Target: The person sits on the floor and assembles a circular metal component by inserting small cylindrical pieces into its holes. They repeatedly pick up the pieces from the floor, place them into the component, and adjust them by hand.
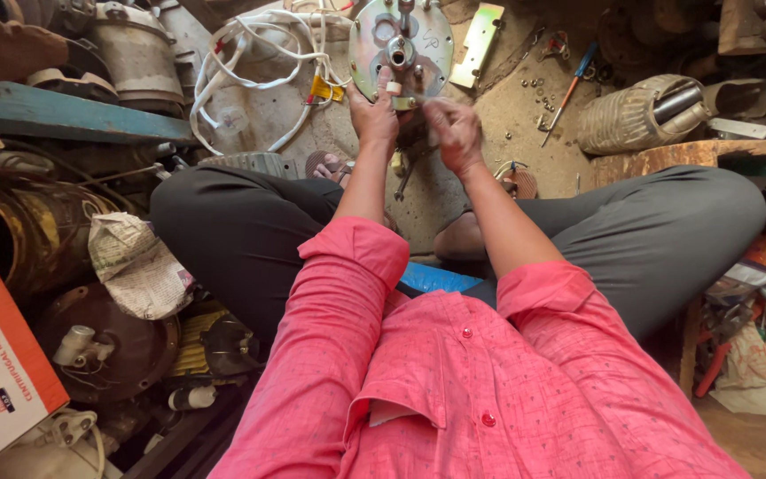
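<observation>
**Hands at round metal plate**

Left hand [372, 113] gripping lower rim of round metal plate [401, 46], upright on floor [507, 115] near far edge. Right hand [454, 133] blurred, just beside; grip cannot be told. White cable [250, 53] left of plate.

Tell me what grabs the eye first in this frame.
The round metal plate at top centre, propped on the floor, with the left hand on its lower edge and the right hand, blurred, just beside it. Next, the pink shirt filling the bottom half and the crossed legs in grey trousers. White cables loop left of the plate; a crumpled newspaper lies at left.
</observation>
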`<action>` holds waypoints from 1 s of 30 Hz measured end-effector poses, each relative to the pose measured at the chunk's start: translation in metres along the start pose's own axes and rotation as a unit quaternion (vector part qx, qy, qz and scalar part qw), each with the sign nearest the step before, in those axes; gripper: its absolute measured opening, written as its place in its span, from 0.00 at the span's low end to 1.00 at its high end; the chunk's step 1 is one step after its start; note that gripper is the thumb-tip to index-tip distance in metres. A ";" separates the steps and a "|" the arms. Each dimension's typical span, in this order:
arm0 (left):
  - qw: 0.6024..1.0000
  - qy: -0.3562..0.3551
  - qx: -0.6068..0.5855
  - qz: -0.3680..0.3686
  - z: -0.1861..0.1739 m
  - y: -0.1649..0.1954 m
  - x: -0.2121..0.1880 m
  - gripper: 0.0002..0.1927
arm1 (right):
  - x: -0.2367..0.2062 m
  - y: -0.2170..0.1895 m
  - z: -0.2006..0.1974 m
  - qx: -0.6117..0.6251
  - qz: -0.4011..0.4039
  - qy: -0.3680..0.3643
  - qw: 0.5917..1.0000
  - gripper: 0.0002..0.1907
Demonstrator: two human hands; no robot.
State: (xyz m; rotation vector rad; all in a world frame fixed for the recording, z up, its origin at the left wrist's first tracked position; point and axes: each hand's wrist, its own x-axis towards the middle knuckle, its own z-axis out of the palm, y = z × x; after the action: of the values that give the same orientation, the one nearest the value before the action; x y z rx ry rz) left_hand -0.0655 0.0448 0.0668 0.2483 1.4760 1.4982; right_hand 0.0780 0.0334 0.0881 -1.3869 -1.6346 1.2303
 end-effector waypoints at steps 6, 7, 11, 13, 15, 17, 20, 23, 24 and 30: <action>0.998 -0.003 -0.037 0.045 0.001 0.001 -0.001 0.28 | -0.004 0.001 0.004 0.034 -0.042 -0.001 0.999 0.24; 0.999 -0.001 -0.044 0.016 0.001 -0.001 -0.002 0.28 | -0.005 -0.001 0.005 0.008 -0.024 0.012 1.000 0.24; 0.998 -0.001 -0.053 0.045 -0.001 -0.005 0.003 0.28 | -0.009 0.002 0.007 0.108 -0.046 0.024 0.993 0.24; 0.998 0.007 -0.053 0.046 -0.001 -0.008 0.006 0.27 | -0.012 0.002 0.008 0.000 -0.062 0.024 0.998 0.19; 0.998 0.029 -0.052 -0.036 -0.002 -0.010 0.009 0.29 | -0.013 0.002 0.009 -0.061 -0.055 0.028 0.996 0.16; 0.996 0.011 -0.028 0.087 -0.003 -0.011 0.011 0.28 | -0.012 0.000 0.010 -0.077 -0.029 0.035 0.996 0.16; 0.998 -0.006 -0.031 0.053 -0.004 -0.009 0.009 0.29 | -0.005 -0.004 0.007 -0.021 -0.061 -0.018 0.998 0.21; 0.999 -0.024 -0.028 0.008 -0.002 0.000 0.000 0.31 | 0.006 -0.007 -0.006 0.045 -0.086 0.019 0.995 0.14; 0.999 -0.032 -0.023 0.010 -0.002 0.005 -0.003 0.31 | 0.008 -0.006 -0.009 0.039 -0.070 0.009 0.997 0.12; 0.999 -0.013 0.040 -0.029 0.004 0.020 -0.016 0.24 | 0.007 0.019 -0.024 -0.116 0.057 0.136 0.982 0.15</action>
State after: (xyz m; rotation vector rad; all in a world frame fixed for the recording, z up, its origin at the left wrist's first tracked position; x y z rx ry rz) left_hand -0.0646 0.0399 0.0926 0.2693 1.5129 1.3864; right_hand 0.1054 0.0462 0.0781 -1.7305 -1.5599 0.8842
